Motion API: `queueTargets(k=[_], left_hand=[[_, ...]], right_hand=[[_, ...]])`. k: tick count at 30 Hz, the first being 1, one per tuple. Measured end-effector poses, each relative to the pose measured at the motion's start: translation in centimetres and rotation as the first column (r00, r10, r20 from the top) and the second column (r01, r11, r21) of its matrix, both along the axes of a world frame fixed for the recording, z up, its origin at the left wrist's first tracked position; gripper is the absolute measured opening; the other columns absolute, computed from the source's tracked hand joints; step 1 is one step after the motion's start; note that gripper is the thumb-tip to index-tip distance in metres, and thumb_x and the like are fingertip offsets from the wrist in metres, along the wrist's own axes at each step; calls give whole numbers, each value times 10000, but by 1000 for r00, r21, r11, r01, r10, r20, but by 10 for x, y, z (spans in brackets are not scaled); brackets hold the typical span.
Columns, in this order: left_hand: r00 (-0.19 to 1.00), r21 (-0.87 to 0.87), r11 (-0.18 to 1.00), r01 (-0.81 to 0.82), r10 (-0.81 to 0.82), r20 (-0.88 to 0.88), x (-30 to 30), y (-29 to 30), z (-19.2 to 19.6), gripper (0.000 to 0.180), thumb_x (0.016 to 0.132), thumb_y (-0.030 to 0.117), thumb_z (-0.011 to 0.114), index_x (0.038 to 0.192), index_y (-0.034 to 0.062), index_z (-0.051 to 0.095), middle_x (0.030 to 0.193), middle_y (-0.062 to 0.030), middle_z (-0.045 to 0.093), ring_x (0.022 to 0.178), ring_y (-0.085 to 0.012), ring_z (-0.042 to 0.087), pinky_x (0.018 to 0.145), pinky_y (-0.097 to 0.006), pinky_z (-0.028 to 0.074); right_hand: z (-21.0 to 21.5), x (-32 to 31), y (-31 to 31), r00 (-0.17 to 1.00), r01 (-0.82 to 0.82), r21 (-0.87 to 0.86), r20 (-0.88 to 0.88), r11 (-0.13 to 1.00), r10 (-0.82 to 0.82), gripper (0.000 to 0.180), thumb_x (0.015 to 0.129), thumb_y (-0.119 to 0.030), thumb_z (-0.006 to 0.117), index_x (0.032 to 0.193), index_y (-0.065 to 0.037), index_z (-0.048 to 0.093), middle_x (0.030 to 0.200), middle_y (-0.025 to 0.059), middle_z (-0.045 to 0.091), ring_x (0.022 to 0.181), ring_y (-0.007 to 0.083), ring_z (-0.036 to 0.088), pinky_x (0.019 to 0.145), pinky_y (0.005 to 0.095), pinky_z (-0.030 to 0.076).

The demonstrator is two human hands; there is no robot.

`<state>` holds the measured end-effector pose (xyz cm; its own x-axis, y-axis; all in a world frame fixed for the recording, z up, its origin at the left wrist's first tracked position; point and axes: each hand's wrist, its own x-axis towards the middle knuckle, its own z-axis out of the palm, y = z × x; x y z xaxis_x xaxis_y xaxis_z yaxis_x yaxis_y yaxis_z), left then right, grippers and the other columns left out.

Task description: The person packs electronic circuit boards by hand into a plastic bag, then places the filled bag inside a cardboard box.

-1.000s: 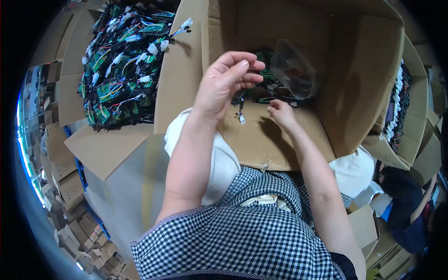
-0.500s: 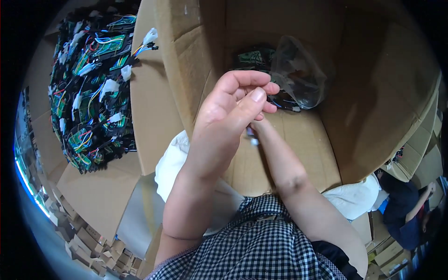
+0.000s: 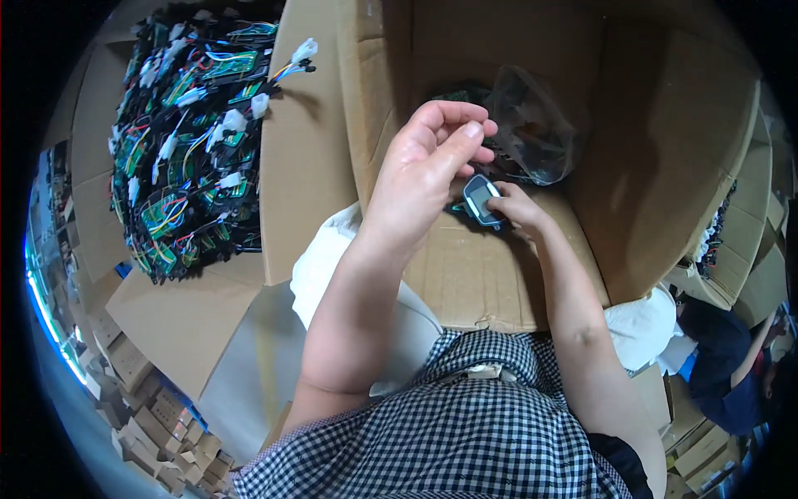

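My right hand [image 3: 519, 208] grips the right edge of a small dark-framed display unit [image 3: 480, 198] with a grey screen, low inside the large cardboard box [image 3: 657, 166]. Above and to the left of it, my left hand [image 3: 424, 166] is raised with the palm turned partly up. Its fingers are curled and the thumb meets them; anything between them is too small or hidden to make out. Behind my hands lies a clear plastic bag [image 3: 532, 133] beside dark green circuit boards [image 3: 461, 93], partly hidden by the left hand.
At the left, a big pile of circuit boards with coloured wires and white connectors [image 3: 195, 158] rests against a cardboard flap [image 3: 303, 150]. White cloth [image 3: 640, 328] shows near the box's front right. Farther right, a person in dark clothes [image 3: 723, 358] sits near other boxes.
My right hand, hidden behind the left before, has shifted right and shows the display unit screen up. The left hand has moved slightly up and right in the picture, fingers still curled.
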<state>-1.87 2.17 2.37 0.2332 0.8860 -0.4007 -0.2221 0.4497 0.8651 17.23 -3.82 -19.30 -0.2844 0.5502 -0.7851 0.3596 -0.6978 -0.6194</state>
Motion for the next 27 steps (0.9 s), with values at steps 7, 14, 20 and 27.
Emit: queueTargets(k=[7,14,20,27], left_hand=[[956,132,957,-258,272,-108,8,-18,-14,363,933,400,485,1158,122,546,1159,-9,549,1070,-118,449,922,-284,299],[916,-48,988,146,-116,385,38,-54,-21,415,890,387,579,1158,72,544,1125,-59,601,1035,-149,567,892,-336,458],[982,93,981,-169,159,106,49,-53,-49,260,929,251,562,1096,52,548,956,-23,605,844,-71,551,791,-250,455],[963,66,965,254,-258,76,54,-63,-29,905,685,350,819,1351,63,280,1077,-67,521,1001,-155,525,868,-300,451]], right_hand=[[134,17,-36,184,491,-369,-842,789,-507,273,755,-161,601,974,-22,514,714,60,529,554,130,465,497,248,380],[198,-2,-50,180,699,-371,-736,611,-652,201,823,-103,518,997,-26,585,747,-6,563,583,79,495,502,251,402],[213,4,-55,737,580,647,-160,495,-656,191,889,-138,552,1040,-30,597,746,-30,591,539,6,423,465,168,346],[187,-18,-58,808,587,482,-297,651,-509,527,960,-81,412,1433,-1,193,1232,164,528,1085,231,550,916,356,480]])
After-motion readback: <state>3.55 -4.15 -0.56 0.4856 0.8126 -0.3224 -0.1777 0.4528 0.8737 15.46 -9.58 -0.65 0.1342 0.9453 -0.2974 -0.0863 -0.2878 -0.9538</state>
